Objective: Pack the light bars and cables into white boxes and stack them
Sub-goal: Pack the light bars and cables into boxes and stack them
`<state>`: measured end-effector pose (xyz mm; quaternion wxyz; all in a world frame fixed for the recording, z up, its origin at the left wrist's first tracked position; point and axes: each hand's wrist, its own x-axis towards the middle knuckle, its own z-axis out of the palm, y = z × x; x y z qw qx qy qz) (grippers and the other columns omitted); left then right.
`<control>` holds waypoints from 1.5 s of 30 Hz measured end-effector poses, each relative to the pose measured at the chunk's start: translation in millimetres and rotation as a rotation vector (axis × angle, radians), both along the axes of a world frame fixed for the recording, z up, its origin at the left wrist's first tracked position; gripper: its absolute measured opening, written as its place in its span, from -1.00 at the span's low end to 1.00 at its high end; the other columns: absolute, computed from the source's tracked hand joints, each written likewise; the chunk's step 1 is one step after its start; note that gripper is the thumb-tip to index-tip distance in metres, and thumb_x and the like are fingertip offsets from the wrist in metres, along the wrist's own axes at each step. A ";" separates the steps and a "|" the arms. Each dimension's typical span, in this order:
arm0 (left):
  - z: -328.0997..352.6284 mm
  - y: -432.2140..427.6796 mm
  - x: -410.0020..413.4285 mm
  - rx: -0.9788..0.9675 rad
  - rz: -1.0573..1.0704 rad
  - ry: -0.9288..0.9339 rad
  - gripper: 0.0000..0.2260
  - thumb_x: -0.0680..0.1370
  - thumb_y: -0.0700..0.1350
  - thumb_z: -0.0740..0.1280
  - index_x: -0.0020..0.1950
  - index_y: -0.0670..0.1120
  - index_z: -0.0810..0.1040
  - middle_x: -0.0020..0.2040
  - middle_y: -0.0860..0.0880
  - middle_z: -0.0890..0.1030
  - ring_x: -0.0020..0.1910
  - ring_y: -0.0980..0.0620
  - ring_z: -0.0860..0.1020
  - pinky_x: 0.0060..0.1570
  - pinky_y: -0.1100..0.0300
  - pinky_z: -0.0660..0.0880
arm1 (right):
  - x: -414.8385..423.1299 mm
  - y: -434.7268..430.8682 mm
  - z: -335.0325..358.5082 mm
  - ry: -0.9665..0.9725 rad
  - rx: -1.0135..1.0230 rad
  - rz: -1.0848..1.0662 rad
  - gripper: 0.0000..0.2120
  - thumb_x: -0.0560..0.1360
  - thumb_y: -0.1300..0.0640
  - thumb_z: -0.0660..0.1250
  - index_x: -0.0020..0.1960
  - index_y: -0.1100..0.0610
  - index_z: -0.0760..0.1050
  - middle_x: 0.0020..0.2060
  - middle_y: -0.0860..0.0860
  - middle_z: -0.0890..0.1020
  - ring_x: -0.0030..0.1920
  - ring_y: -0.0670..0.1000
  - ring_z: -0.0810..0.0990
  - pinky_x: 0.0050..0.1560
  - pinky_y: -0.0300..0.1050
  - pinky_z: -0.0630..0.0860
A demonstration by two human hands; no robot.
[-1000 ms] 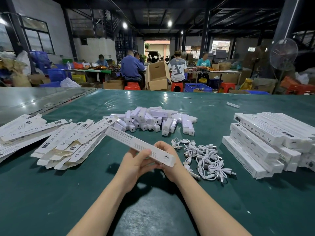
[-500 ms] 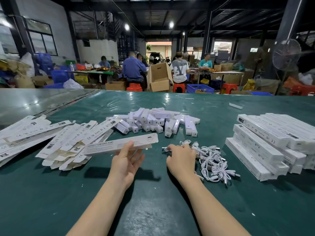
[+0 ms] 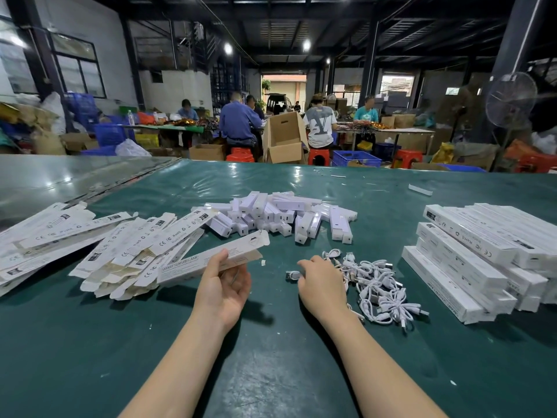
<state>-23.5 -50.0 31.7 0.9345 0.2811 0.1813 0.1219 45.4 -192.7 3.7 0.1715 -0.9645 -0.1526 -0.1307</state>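
My left hand (image 3: pixel 223 285) holds one long white box (image 3: pixel 211 258) by its near end, thumb on top, above the green table (image 3: pixel 271 372); the box's flap at the far end stands open. My right hand (image 3: pixel 321 282) lies on the left edge of a pile of coiled white cables (image 3: pixel 376 282), and its fingers pinch a cable whose plug (image 3: pixel 293 275) sticks out to the left. A heap of short white light bars (image 3: pixel 280 214) lies behind both hands. Flat unfolded boxes (image 3: pixel 126 248) fan out at the left. Packed boxes (image 3: pixel 482 254) are stacked at the right.
More flat boxes (image 3: pixel 39 233) lie at the far left beside a grey table section (image 3: pixel 60 176). A loose white piece (image 3: pixel 420 189) rests near the far edge. Beyond the table, several people sit working among cardboard cartons (image 3: pixel 283 140), blue crates and red stools. A fan (image 3: pixel 511 99) stands at the right.
My hands came apart: the left kept the box and swung it out to the left, while the right let go and reached into the cable pile, taking hold of a cable.
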 end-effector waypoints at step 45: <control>-8.0 -2.8 7.0 0.225 -0.041 0.034 -0.90 0.53 -0.16 0.31 -0.18 -0.11 0.49 -0.50 -0.01 0.56 -0.31 0.03 0.51 -0.46 0.31 0.55 | -18.3 16.3 11.2 0.507 1.420 0.501 -0.77 0.40 0.47 0.32 -0.28 0.18 0.53 -0.50 -0.06 0.56 -0.47 -0.15 0.47 -0.38 -0.34 0.44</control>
